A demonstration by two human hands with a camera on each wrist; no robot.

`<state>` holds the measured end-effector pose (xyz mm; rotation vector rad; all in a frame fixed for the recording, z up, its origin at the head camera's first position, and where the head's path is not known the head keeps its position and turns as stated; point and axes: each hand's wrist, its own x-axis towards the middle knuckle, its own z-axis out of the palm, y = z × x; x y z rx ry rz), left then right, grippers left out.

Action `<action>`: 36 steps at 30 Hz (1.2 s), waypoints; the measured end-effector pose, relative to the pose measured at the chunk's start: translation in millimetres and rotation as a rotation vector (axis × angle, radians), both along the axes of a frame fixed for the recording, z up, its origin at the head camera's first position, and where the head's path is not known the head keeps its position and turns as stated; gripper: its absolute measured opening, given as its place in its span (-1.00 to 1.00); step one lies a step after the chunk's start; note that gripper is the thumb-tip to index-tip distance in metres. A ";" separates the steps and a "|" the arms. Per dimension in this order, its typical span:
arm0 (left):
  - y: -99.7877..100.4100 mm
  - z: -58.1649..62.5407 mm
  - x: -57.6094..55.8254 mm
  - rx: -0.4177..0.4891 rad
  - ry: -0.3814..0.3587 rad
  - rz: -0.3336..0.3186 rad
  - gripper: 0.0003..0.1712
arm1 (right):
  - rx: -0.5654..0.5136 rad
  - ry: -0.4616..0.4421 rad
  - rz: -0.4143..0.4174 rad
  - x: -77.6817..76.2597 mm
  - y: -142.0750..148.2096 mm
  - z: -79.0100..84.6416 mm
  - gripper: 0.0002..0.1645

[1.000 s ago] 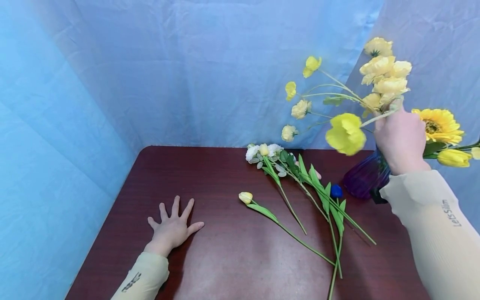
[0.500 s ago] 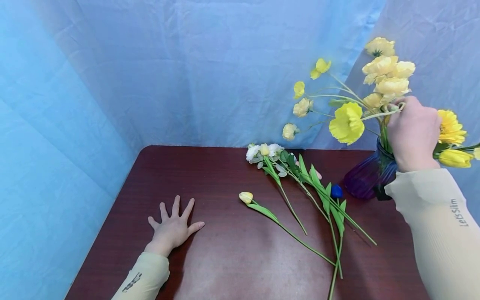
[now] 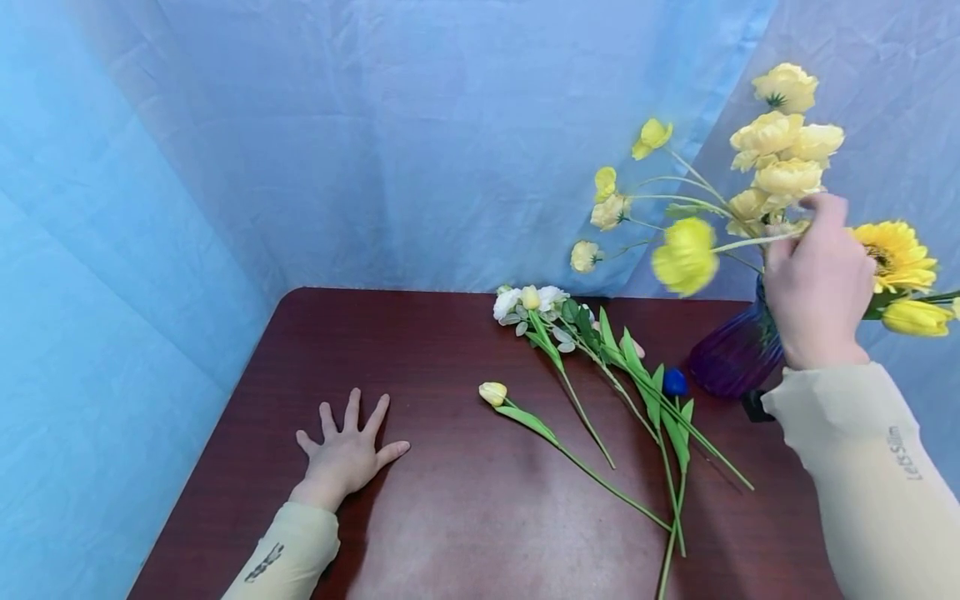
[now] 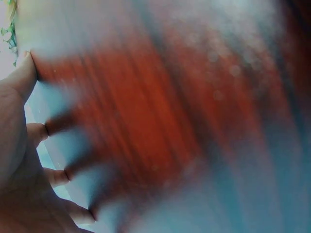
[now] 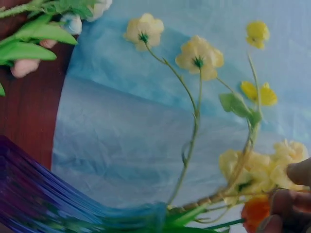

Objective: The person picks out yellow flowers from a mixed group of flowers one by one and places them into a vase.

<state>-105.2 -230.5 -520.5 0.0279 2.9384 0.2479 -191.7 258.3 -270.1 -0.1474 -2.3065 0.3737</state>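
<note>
My right hand [image 3: 821,287] is over the mouth of a blue-purple ribbed glass vase [image 3: 731,354], its fingers curled at the stem of a bright yellow artificial poppy [image 3: 684,257]. In the right wrist view, the fingertips [image 5: 299,172] pinch a thin stem beside an orange bloom [image 5: 255,212]. Pale yellow flowers [image 3: 787,179] rise above the hand, and smaller blooms on thin stems spread left. A yellow sunflower [image 3: 896,257] and a yellow tulip [image 3: 917,318] lean out right. My left hand [image 3: 341,458] rests flat on the table, fingers spread.
Several loose artificial stems lie on the dark red table [image 3: 420,350]: a pale yellow tulip [image 3: 492,394], a blue tulip [image 3: 675,382] and white flowers [image 3: 507,306]. A small black object [image 3: 756,406] sits by the vase base. Blue cloth [image 3: 450,150] hangs behind.
My right hand shifted right, then slightly back left, above the vase. The upper blooms have drifted right; the bright yellow poppy swung right, then left. My left hand has stayed still.
</note>
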 end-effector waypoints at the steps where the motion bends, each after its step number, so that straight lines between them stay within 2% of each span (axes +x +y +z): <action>1: 0.1 0.5 0.3 -0.001 -0.002 0.000 0.03 | -0.029 0.063 0.014 2.3 -2.7 -5.4 -0.57; 3: 0.3 1.7 1.1 -0.003 -0.004 0.001 0.03 | -0.102 0.170 0.046 7.1 -9.1 -17.2 -0.57; 6: 0.9 3.8 2.3 -0.005 -0.004 0.001 0.02 | -0.179 0.282 0.093 12.2 -18.5 -34.3 -0.44; 9: 0.3 3.8 2.7 -0.003 -0.003 0.000 0.02 | -0.172 0.326 0.116 16.3 -27.4 -56.8 -0.45; 10: 0.2 3.7 2.7 -0.003 -0.002 0.000 0.02 | -0.139 0.324 0.132 17.7 -30.1 -66.1 -0.55; 11: 0.1 3.6 2.7 -0.002 -0.001 0.001 0.02 | -0.094 0.300 0.145 19.1 -33.1 -76.4 -0.71; 13: -0.2 3.5 2.7 -0.004 0.000 0.003 0.02 | -0.014 0.189 0.200 22.2 -40.2 -98.1 -0.78; 16: -0.4 3.1 2.4 -0.008 0.001 0.004 0.03 | 0.102 -0.060 0.338 27.1 -51.6 -131.8 -0.85; 19: -0.3 3.2 1.9 -0.010 -0.003 0.001 0.03 | 0.129 -0.339 0.485 33.1 -63.1 -158.5 -0.82; 23: 0.1 4.3 0.8 -0.005 -0.009 0.001 0.03 | 0.156 -0.560 0.613 38.3 -74.4 -184.0 -0.88; 29: 0.5 6.0 0.1 -0.009 -0.011 0.004 0.03 | 0.185 -0.726 0.678 46.3 -91.3 -207.9 -0.88; 36: 1.3 6.4 1.5 -0.011 -0.023 0.008 0.03 | 0.278 -0.764 0.687 56.4 -111.3 -223.9 -0.73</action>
